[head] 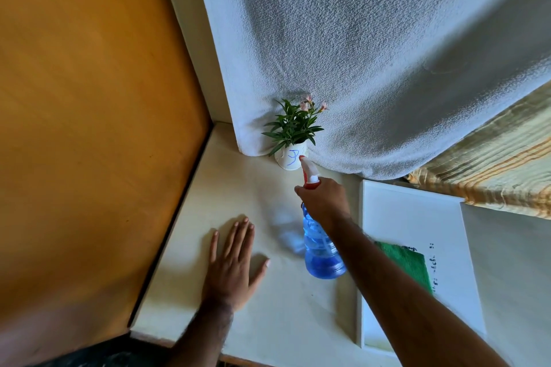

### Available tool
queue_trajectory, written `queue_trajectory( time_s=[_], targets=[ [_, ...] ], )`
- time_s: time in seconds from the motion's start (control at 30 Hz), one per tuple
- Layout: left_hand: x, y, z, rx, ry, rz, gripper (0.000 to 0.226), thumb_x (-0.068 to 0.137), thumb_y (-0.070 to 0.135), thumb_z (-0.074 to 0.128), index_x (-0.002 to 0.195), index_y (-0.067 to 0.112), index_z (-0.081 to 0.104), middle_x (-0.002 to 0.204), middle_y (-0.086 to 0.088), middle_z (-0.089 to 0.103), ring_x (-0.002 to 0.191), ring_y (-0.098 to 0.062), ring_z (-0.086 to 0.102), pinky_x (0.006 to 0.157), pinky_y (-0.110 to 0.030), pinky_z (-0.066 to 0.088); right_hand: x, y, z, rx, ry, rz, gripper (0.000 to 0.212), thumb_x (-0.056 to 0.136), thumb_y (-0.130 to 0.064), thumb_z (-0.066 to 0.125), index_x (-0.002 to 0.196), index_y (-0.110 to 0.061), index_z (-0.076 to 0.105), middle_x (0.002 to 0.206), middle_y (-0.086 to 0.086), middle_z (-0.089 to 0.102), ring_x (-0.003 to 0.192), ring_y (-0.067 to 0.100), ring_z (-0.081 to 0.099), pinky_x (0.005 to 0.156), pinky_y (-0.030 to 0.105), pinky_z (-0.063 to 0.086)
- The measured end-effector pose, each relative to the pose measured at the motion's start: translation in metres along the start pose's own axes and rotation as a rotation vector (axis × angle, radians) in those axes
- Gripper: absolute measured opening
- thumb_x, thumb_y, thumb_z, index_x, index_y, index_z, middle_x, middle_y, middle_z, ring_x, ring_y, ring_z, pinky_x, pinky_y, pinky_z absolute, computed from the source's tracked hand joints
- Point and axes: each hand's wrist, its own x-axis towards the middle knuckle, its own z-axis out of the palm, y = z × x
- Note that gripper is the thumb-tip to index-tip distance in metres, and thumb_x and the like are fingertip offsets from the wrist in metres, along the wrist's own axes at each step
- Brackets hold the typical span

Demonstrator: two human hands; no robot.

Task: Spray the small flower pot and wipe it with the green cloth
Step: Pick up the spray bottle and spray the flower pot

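A small white flower pot [288, 160] with blue scribbles holds a leafy plant with pink blooms and stands at the back of the white table, against a hanging cloth. My right hand [325, 202] grips the neck of a blue spray bottle [321, 250] held in the air. Its red and white nozzle sits right beside the pot's right edge and points at it. My left hand [234, 262] lies flat on the table with fingers spread, holding nothing. The green cloth [408, 262] lies on a white tray to the right, partly hidden by my right forearm.
A white tray [417, 217] takes up the table's right side. A white textured cloth [372, 53] hangs behind the pot, with a striped yellow fabric [492, 164] at the right. An orange wall [89, 113] borders the table on the left.
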Motion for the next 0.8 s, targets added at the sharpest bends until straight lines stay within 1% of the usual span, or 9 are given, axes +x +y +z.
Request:
queue_trajectory(
  time_s=[0.07,0.13,0.2,0.27,0.37,0.47,0.57,0.63,0.8],
  targets=[
    [0.0,0.0,0.0,-0.003,-0.002,0.0,0.085,0.095,0.064,0.049,0.161,0.011,0.039,0.172,-0.007,0.036,0.158,-0.025,0.035,0.125,-0.065,0.032,-0.004,0.003,-0.004,0.039,0.026,0.003,0.019,0.077,-0.036,0.064,0.072,-0.018,0.066,0.064,-0.003,0.07,0.07,0.019,0.067,0.054,0.023,0.04],
    [0.0,-0.001,0.0,-0.01,0.005,0.001,0.084,0.095,0.063,0.05,0.161,0.011,0.04,0.172,-0.007,0.036,0.157,-0.025,0.036,0.125,-0.065,0.032,-0.008,0.006,-0.011,0.112,0.063,-0.011,0.008,0.076,-0.026,0.064,0.074,-0.02,0.068,0.063,-0.005,0.069,0.069,0.018,0.067,0.057,0.023,0.045],
    [0.0,-0.002,0.0,-0.01,0.006,0.002,0.084,0.095,0.063,0.049,0.161,0.011,0.04,0.172,-0.007,0.036,0.157,-0.025,0.036,0.125,-0.065,0.032,-0.015,0.007,-0.024,0.248,0.122,-0.048,0.008,0.073,-0.019,0.065,0.077,-0.021,0.071,0.062,-0.004,0.071,0.064,0.012,0.068,0.059,0.02,0.051],
    [0.0,-0.002,0.001,-0.008,0.006,0.006,0.085,0.095,0.064,0.048,0.161,0.011,0.039,0.172,-0.007,0.036,0.158,-0.025,0.036,0.125,-0.065,0.031,-0.02,0.008,-0.044,0.361,0.219,-0.101,0.008,0.069,-0.018,0.065,0.073,-0.021,0.071,0.054,-0.013,0.069,0.053,-0.002,0.064,0.047,0.005,0.041],
    [-0.001,-0.004,0.003,-0.01,0.018,0.013,0.085,0.095,0.063,0.047,0.161,0.01,0.038,0.172,-0.007,0.035,0.158,-0.024,0.036,0.125,-0.066,0.03,-0.023,0.011,-0.079,0.495,0.384,-0.185,0.007,0.068,-0.019,0.066,0.071,-0.024,0.068,0.053,-0.026,0.064,0.047,-0.011,0.057,0.046,0.003,0.038],
    [-0.001,-0.004,0.005,-0.018,0.041,0.02,0.084,0.096,0.062,0.046,0.161,0.009,0.039,0.172,-0.008,0.036,0.157,-0.024,0.037,0.125,-0.066,0.03,-0.017,0.022,-0.114,0.582,0.566,-0.238,0.007,0.072,-0.017,0.07,0.076,-0.022,0.071,0.06,-0.023,0.067,0.054,-0.009,0.056,0.057,0.012,0.045],
    [-0.002,-0.004,0.007,-0.012,0.059,0.024,0.083,0.096,0.061,0.045,0.16,0.007,0.04,0.171,-0.01,0.038,0.155,-0.025,0.04,0.124,-0.067,0.032,-0.008,0.039,-0.138,0.589,0.65,-0.313,0.018,0.081,-0.02,0.071,0.099,-0.019,0.075,0.076,0.002,0.075,0.072,0.015,0.072,0.072,0.03,0.057],
    [-0.001,-0.003,0.007,-0.011,0.061,0.028,0.083,0.096,0.061,0.045,0.16,0.007,0.041,0.17,-0.01,0.039,0.155,-0.026,0.04,0.124,-0.067,0.033,0.0,0.055,-0.146,0.554,0.664,-0.37,0.022,0.086,-0.023,0.071,0.108,-0.025,0.071,0.081,0.009,0.074,0.077,0.025,0.074,0.077,0.034,0.058],
    [-0.001,-0.001,0.008,-0.02,0.045,0.02,0.084,0.096,0.061,0.044,0.16,0.008,0.039,0.17,-0.009,0.038,0.156,-0.026,0.039,0.125,-0.066,0.03,0.021,0.085,-0.15,0.487,0.676,-0.385,0.019,0.089,-0.028,0.072,0.105,-0.017,0.071,0.089,-0.025,0.071,0.079,0.003,0.068,0.08,0.03,0.059]
  ],
)
